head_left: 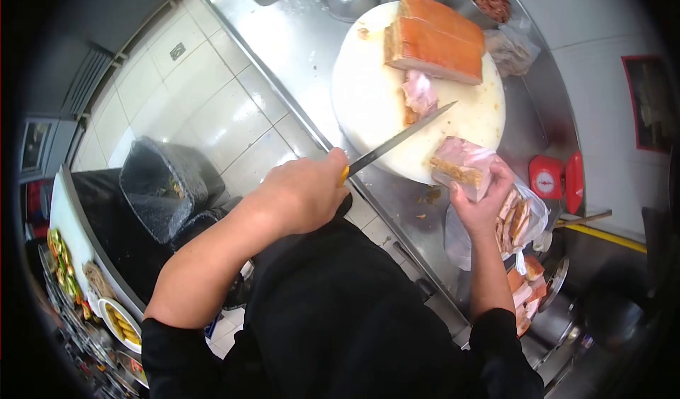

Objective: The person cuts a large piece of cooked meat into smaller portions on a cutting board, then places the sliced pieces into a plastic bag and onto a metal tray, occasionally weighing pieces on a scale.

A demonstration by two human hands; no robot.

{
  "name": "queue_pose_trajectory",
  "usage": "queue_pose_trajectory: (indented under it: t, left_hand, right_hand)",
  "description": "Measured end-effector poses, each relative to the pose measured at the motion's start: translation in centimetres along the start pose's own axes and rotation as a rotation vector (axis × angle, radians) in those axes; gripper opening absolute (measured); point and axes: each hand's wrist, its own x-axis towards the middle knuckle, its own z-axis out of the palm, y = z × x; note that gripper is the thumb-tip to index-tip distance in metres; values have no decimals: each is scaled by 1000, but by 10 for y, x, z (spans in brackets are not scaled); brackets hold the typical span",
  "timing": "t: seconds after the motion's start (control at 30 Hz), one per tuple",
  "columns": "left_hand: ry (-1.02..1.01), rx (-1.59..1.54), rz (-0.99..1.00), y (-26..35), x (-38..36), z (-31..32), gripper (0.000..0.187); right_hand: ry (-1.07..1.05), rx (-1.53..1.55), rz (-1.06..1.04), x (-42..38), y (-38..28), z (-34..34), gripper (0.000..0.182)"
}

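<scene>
Meat chunk [460, 164] at board [368, 66] rim, knife [400, 138] apart

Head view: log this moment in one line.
left hand: grips knife | right hand: holds meat piece | round cutting board: bears larger meat block

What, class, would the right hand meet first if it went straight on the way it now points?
Led by the held meat, the right hand likely meets the knife near its tip; heights are unclear.
</scene>
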Motion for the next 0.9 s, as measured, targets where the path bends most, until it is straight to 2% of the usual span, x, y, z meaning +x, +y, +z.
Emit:
queue_pose_trajectory:
  t: [0.2,0.37,0.5,0.6,0.7,0.8,0.9]
  left_hand:
    - [68,5,-26,12,7,8,38]
    - [97,0,-35,10,8,16,39]
    - [106,24,-59,12,9,19,40]
    - [107,21,-54,12,9,19,41]
    - [112,21,-53,11,11,20,42]
    - [123,64,-40,10,12,23,39]
    - [154,65,-14,10,12,26,40]
  right_hand:
    - [59,384,259,26,-9,-6,81]
    - [96,392,62,47,-24,-20,96]
    - [98,468,51,48,-31,-21,97]
    - [90,352,48,54,-31,-25,94]
    - [-144,-252,-23,76,-42,-53,92]
    - [-324,-381,184,101,-80,-51,95]
    - [-590,-506,203,108,-64,-23,105]
